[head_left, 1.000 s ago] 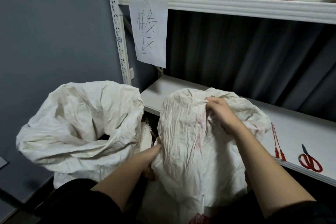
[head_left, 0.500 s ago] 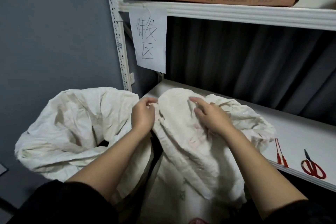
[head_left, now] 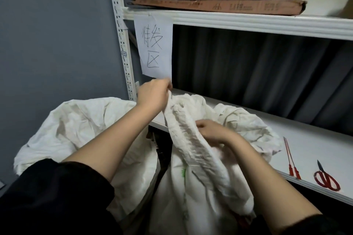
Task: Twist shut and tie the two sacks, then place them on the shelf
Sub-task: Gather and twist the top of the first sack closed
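Two crumpled white sacks stand side by side in front of a white shelf [head_left: 309,147]. The right sack [head_left: 193,158] has its mouth gathered into a pleated band. My left hand [head_left: 152,95] grips the top end of that band and holds it up, just below a paper sign. My right hand [head_left: 214,131] pinches the same gathered fabric lower down, fingers curled into the folds. The left sack [head_left: 80,126] gapes open, untouched, behind my left forearm.
Two red cable ties [head_left: 290,158] and red-handled scissors [head_left: 326,179] lie on the shelf at the right. A handwritten paper sign [head_left: 154,47] hangs from the upper shelf [head_left: 248,23], which carries a flat brown box [head_left: 219,5]. A grey wall stands at the left.
My left hand came up from beside the sack, took hold of its rim and lifted it high. My right hand slid down the gathered fabric. The sack's mouth is bunched narrower.
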{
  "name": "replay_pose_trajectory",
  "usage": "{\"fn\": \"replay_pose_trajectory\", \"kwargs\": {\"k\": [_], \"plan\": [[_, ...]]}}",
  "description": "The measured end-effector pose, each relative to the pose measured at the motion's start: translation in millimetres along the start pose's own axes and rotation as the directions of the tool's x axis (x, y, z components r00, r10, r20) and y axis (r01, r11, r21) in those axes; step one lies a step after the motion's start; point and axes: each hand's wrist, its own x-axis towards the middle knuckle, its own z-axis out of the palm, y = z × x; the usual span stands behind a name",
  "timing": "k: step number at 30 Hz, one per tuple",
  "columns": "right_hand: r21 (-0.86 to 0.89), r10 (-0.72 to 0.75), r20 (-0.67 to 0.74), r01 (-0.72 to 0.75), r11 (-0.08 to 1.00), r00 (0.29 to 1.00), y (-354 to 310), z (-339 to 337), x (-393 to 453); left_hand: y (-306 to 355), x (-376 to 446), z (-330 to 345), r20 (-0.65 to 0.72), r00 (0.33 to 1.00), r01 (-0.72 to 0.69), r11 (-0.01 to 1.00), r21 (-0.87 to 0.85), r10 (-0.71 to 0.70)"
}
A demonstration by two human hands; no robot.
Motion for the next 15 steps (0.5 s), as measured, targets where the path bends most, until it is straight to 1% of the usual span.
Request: {"fn": "replay_pose_trajectory", "kwargs": {"k": [1, 2, 3, 4, 5, 6, 7, 8, 9, 10, 11, 12, 13, 14, 15], "plan": [[-0.007, 0.015, -0.150, -0.016, 1.000, 0.989, -2.5, -5.5, -0.5, -2.6, 2.4, -2.2, 0.039, 0.999, 0.011, 0.999, 0.050, -0.013], [-0.009, 0.016, -0.330, -0.020, 1.000, 0.944, -6.2, -9.0, -3.1, -2.9, 5.0, -5.1, 0.091, 0.994, 0.056, 0.998, 0.012, -0.057], [-0.028, -0.020, -0.508, 0.007, 1.000, 0.861, -13.3, -9.3, -8.3, -1.2, 8.2, -7.8, 0.152, 0.981, 0.138, 0.982, -0.129, -0.118], [-0.079, -0.094, -0.645, 0.056, 0.995, 0.758, -21.4, -4.4, -12.8, 2.8, 11.0, -10.3, 0.233, 0.955, 0.259, 0.901, -0.349, -0.184], [-0.166, -0.191, -0.724, 0.102, 0.981, 0.663, -31.4, 1.2, -18.7, 9.6, 14.2, -12.9, 0.335, 0.910, 0.399, 0.729, -0.556, -0.242], [-0.260, -0.281, -0.747, 0.123, 0.958, 0.603, -39.4, 8.9, -22.2, 16.7, 15.9, -16.9, 0.424, 0.864, 0.503, 0.512, -0.696, -0.272], [-0.350, -0.345, -0.737, 0.108, 0.930, 0.580, -45.3, 16.6, -22.7, 22.3, 16.7, -21.0, 0.481, 0.830, 0.555, 0.328, -0.764, -0.283], [-0.443, -0.382, -0.718, 0.042, 0.895, 0.582, -46.7, 22.6, -19.3, 26.7, 17.4, -24.6, 0.518, 0.806, 0.577, 0.185, -0.796, -0.285], [-0.530, -0.396, -0.702, -0.062, 0.846, 0.592, -43.9, 27.4, -13.5, 29.6, 18.1, -26.9, 0.548, 0.789, 0.583, 0.058, -0.810, -0.276], [-0.573, -0.378, -0.701, -0.161, 0.804, 0.605, -39.2, 30.2, -8.3, 32.7, 17.8, -28.8, 0.576, 0.778, 0.582, -0.058, -0.811, -0.249], [-0.586, -0.360, -0.709, -0.223, 0.779, 0.607, -33.1, 30.4, -3.6, 36.1, 14.7, -31.6, 0.599, 0.770, 0.580, -0.149, -0.801, -0.218], [-0.583, -0.348, -0.721, -0.252, 0.772, 0.599, -27.8, 28.1, 0.5, 38.8, 11.7, -33.4, 0.607, 0.771, 0.576, -0.197, -0.793, -0.191], [-0.572, -0.354, -0.733, -0.244, 0.783, 0.581, -25.9, 23.4, 1.6, 40.5, 9.6, -33.4, 0.597, 0.783, 0.566, -0.196, -0.801, -0.177], [-0.548, -0.359, -0.742, -0.204, 0.812, 0.565, -22.9, 16.8, 3.6, 40.5, 8.1, -31.4, 0.570, 0.799, 0.548, -0.158, -0.821, -0.189], [-0.505, -0.357, -0.747, -0.130, 0.853, 0.561, -21.6, 8.6, 4.0, 38.6, 7.9, -28.0, 0.532, 0.817, 0.524, -0.098, -0.846, -0.225]]}}
